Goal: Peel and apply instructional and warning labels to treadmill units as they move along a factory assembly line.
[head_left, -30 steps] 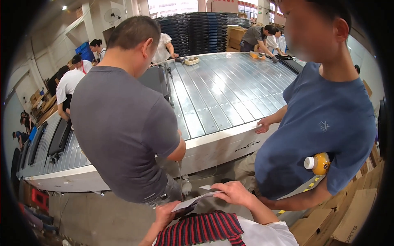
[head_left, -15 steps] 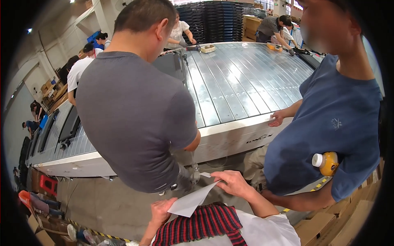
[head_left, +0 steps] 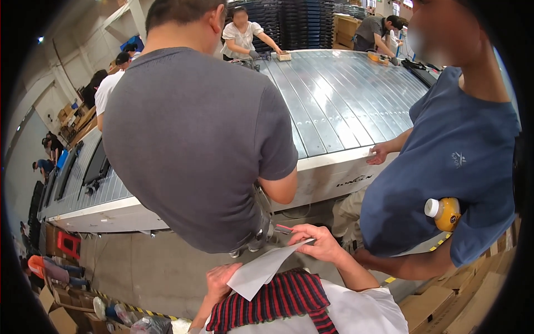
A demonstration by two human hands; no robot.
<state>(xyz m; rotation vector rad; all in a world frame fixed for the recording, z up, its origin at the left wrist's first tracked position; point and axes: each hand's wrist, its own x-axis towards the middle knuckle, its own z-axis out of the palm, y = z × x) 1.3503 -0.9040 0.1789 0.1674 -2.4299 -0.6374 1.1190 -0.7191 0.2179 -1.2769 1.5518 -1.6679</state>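
Note:
My left hand (head_left: 223, 278) is closed on the left edge of a white sheet of paper (head_left: 253, 276), which looks folded or doubled. Pinched by my right hand (head_left: 320, 242) is the sheet's right end. From its fingertips juts a small flat grey piece (head_left: 282, 229) with a red edge, too small to name. The paper slants above the red and black striped cloth (head_left: 272, 300) at my front. Directly ahead, a person in a grey T-shirt (head_left: 194, 133) stands with their back to me. To the right, a person in a blue T-shirt (head_left: 411, 183) has one hand at the workbench edge.
A long bench with a slatted metal top (head_left: 334, 106) runs across ahead. A yellow bottle (head_left: 445, 214) is tucked under the blue-shirted person's arm. Cardboard boxes (head_left: 428, 306) stand at lower right. A red stool (head_left: 68, 245) is at left. Several people work farther off.
The grey-shirted person has shifted right, covering more of the bench. The small piece at my right hand has turned, its red edge now showing. My hands have moved only slightly.

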